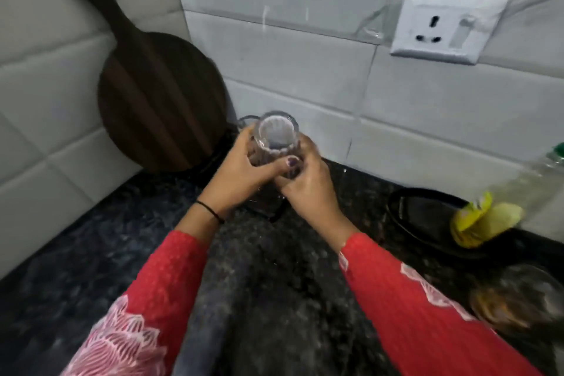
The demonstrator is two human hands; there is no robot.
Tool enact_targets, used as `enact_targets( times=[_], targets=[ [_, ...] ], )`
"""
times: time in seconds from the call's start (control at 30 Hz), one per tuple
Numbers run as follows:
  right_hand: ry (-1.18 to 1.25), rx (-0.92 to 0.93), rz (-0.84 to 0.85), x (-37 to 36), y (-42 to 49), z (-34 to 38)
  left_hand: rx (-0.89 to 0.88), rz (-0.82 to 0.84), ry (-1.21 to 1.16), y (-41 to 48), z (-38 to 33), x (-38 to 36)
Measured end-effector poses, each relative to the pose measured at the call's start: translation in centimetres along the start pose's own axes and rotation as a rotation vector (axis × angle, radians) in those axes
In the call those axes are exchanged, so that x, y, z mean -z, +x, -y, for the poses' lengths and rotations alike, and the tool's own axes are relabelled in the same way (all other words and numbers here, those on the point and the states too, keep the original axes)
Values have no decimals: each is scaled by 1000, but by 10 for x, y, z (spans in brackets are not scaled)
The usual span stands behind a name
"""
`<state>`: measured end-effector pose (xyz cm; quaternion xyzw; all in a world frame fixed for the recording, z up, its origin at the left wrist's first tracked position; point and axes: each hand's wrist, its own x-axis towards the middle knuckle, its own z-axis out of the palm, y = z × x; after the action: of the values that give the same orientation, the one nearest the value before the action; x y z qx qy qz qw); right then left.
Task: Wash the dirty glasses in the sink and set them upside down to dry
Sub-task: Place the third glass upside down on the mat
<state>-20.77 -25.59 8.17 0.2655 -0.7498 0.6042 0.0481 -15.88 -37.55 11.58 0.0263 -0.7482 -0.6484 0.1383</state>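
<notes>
A clear ribbed glass (277,134) is held above the dark granite counter (91,253) near the tiled back wall; I cannot tell whether its flat end facing me is the base or the mouth. My left hand (244,169) grips its left side, thumb across the front. My right hand (306,180) wraps its lower right side. Just behind it, the rim of a second glass (244,121) shows, mostly hidden by my left hand. The sink is out of view.
A dark round wooden board (152,91) leans in the left corner. At the right lie a black pan (427,223), a yellow packet (479,220), a clear plastic bottle (525,174) and a glass lid (518,299). A wall socket (442,27) sits above.
</notes>
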Motion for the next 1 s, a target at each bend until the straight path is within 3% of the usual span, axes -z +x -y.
enact_targets(
  times=[0.2,0.37,0.8,0.9,1.0],
  targets=[
    [31,-163,141,-85,53,-46,154,-143,16,44,71,67],
    [28,-245,199,-109,57,-89,217,-137,-11,54,111,75],
    [-89,-212,278,-120,57,-113,180,-193,-24,50,131,66],
    [-97,-245,277,-112,56,-105,185,-285,13,46,128,58],
    [-70,-301,218,-86,38,-82,258,-512,32,35,112,44]
  ],
)
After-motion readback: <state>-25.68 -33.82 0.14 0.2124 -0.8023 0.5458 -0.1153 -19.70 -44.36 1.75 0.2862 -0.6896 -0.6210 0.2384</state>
